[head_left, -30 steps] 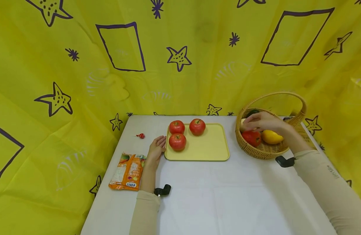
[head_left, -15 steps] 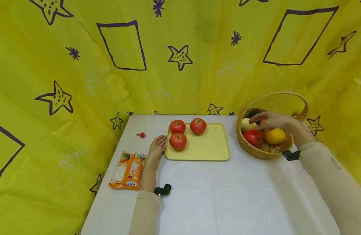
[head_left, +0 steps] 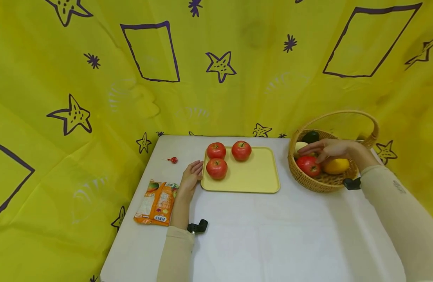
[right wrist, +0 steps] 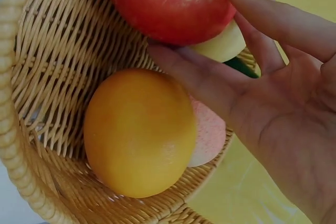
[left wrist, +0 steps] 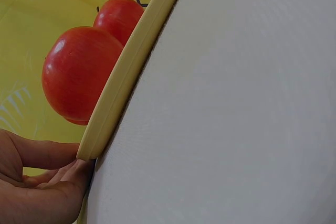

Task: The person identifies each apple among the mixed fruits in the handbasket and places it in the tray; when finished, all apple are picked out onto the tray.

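My left hand is at the left edge of the pale yellow tray. In the left wrist view its thumb lies over the rim with fingers beneath, pinching the tray's corner. Three red apples sit at the left and back of the tray. My right hand reaches into the wicker basket, its spread fingers around a red apple. The fingertips are right at the apple's sides. Beside it lies a yellow-orange fruit; a pale round fruit and a dark green fruit are behind.
An orange snack bag lies left of my left forearm. Farther back is a red lollipop. The basket's tall handle arches above my right hand. A yellow patterned curtain hangs behind the white table.
My right hand has moved from the pale fruit at the basket's back forward and down to the red apple. The left hand stays at the tray; the view has shifted slightly.
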Demonstrator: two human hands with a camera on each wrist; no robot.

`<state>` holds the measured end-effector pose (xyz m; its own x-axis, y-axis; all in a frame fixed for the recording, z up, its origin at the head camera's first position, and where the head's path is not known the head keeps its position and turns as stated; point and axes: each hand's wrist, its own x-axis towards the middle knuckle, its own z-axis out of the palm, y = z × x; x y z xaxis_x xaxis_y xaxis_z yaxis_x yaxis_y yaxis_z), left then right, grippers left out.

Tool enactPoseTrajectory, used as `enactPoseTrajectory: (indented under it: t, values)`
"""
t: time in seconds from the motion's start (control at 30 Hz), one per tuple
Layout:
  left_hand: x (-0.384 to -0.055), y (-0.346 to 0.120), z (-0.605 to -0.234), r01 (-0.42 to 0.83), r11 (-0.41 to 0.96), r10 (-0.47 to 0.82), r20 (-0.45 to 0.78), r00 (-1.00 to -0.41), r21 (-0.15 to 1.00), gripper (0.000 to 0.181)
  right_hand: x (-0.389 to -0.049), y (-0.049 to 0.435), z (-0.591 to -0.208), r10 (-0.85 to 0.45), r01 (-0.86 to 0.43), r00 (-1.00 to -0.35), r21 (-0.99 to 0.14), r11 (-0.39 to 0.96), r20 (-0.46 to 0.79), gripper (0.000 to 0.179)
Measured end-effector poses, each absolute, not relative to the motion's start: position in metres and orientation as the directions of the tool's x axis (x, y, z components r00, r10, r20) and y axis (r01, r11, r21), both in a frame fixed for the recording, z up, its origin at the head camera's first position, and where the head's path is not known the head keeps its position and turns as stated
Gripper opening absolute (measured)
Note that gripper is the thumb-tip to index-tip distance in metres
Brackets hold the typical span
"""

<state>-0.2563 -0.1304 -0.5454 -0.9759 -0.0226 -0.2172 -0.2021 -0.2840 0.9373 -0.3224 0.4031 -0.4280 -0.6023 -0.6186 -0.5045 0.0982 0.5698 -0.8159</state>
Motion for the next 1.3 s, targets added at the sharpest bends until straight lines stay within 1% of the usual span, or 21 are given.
enactPoseTrajectory:
  t: [0.1, 0.2, 0.4, 0.57, 0.73, 0.9, 0.97, 1.07, 1.3]
  values:
    - [-0.257, -0.13, -0.546, -0.201, -0.291, -0.02, -0.216, -0.976, 0.935, 0.078, -0.326, 0.406, -0.43, -0.667, 0.113, -0.561, -0.844, 0.525, -0.49, 0.069]
    - [-0.257, -0.13, -0.546, -0.203, -0.298, -0.015, -0.217, -0.976, 0.933, 0.08, -0.327, 0.405, -0.432, -0.683, 0.109, -0.553, -0.854, 0.509, -0.478, 0.073]
    - [-0.258, -0.129, -0.546, -0.198, -0.29, -0.019, -0.212, -0.977, 0.936, 0.078, -0.323, 0.398, -0.432, -0.624, 0.064, -0.608, -0.814, 0.578, -0.491, 0.08]
    - [-0.258, -0.129, -0.546, -0.201, -0.279, -0.016, -0.214, -0.977, 0.939, 0.078, -0.317, 0.398, -0.432, -0.573, 0.053, -0.644, -0.777, 0.628, -0.507, 0.07]
    - [-0.257, -0.13, -0.545, -0.205, -0.282, -0.018, -0.219, -0.976, 0.937, 0.079, -0.311, 0.402, -0.431, -0.571, 0.045, -0.653, -0.778, 0.627, -0.498, 0.062]
    - [-0.257, -0.13, -0.544, -0.209, -0.278, -0.01, -0.221, -0.975, 0.938, 0.078, -0.308, 0.406, -0.428, -0.618, -0.025, -0.647, -0.797, 0.603, -0.447, 0.058]
    - [-0.257, -0.13, -0.544, -0.209, -0.279, -0.01, -0.221, -0.975, 0.937, 0.078, -0.307, 0.409, -0.426, -0.622, -0.032, -0.649, -0.801, 0.598, -0.438, 0.056]
    - [-0.257, -0.131, -0.544, -0.208, -0.281, -0.011, -0.219, -0.976, 0.937, 0.079, -0.303, 0.411, -0.423, -0.615, -0.012, -0.657, -0.809, 0.588, -0.437, 0.055]
    - [-0.256, -0.13, -0.544, -0.215, -0.276, -0.016, -0.228, -0.973, 0.937, 0.078, -0.291, 0.414, -0.416, -0.527, 0.062, -0.731, -0.811, 0.581, -0.434, 0.059]
